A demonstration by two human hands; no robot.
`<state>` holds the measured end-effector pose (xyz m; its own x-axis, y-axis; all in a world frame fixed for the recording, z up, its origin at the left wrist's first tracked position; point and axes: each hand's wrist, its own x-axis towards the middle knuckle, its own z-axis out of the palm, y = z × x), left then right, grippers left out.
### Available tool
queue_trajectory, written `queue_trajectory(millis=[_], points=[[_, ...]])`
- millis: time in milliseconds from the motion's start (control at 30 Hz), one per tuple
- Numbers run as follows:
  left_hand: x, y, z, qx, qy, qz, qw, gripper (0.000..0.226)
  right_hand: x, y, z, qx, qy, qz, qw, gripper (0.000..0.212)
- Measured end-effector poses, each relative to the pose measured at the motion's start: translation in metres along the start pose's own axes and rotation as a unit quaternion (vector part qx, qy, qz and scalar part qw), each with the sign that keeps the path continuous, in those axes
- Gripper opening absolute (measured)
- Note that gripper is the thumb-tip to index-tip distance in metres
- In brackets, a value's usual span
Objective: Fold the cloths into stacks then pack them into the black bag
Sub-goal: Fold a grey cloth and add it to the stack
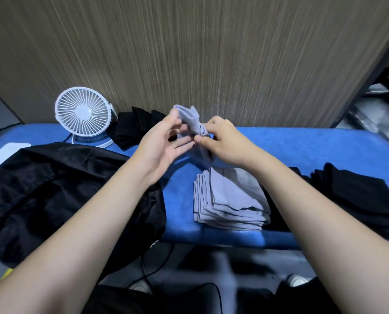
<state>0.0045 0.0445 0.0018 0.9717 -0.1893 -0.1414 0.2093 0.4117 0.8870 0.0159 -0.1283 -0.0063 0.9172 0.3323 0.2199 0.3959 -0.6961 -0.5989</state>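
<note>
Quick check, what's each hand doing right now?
Left hand: fingers mostly straight, touching the crumpled light grey cloth; a firm grip cannot be told.
Right hand: fingers pinch the same cloth.

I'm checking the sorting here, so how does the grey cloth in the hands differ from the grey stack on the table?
The grey cloth is a single bunched, crumpled piece held in the air; the grey stack is several pieces folded flat. The right hand pinches the cloth and the left hand is open beside it, while nothing touches the stack, which lies on the blue table. Both look the same pale grey fabric.
</note>
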Motion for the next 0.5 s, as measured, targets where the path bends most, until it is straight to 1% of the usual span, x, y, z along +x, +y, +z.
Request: queue_trajectory(millis=[33,67,167,200,233,267,333,433,500], points=[[0.001,0.001,0.000,-0.018,-0.003,-0.007,1.000,0.038,-0.001,-0.002,0.001,-0.002,-0.006,-0.016,1.000,0.017],[0.001,0.000,0.000,-0.010,-0.005,-0.008,1.000,0.037,-0.003,-0.004,0.002,0.007,-0.016,-0.022,1.000,0.017],[0.001,-0.001,0.001,0.045,0.007,0.008,0.999,0.020,-0.008,-0.013,-0.001,0.052,-0.033,-0.029,0.998,0.017],[0.001,-0.002,0.000,0.044,0.009,0.012,0.999,0.019,-0.009,-0.014,-0.003,0.070,-0.029,-0.028,0.997,0.019],[0.001,-0.002,-0.002,0.037,0.006,0.015,0.999,0.020,-0.010,-0.013,-0.006,0.085,-0.014,-0.020,0.996,0.025],[0.002,-0.002,-0.003,0.033,0.002,0.017,0.999,0.020,-0.010,-0.012,-0.008,0.094,0.006,-0.001,0.996,0.030],[0.003,-0.003,-0.006,0.055,0.008,0.019,0.998,0.016,-0.011,-0.007,-0.013,0.114,0.055,0.053,0.990,0.027],[0.005,-0.005,-0.011,0.144,0.075,0.022,0.986,0.010,-0.012,0.007,-0.022,0.155,0.131,0.135,0.970,0.014],[0.007,-0.007,-0.019,0.226,0.111,0.033,0.967,0.007,-0.014,0.020,-0.029,0.162,0.154,0.185,0.957,0.011]])
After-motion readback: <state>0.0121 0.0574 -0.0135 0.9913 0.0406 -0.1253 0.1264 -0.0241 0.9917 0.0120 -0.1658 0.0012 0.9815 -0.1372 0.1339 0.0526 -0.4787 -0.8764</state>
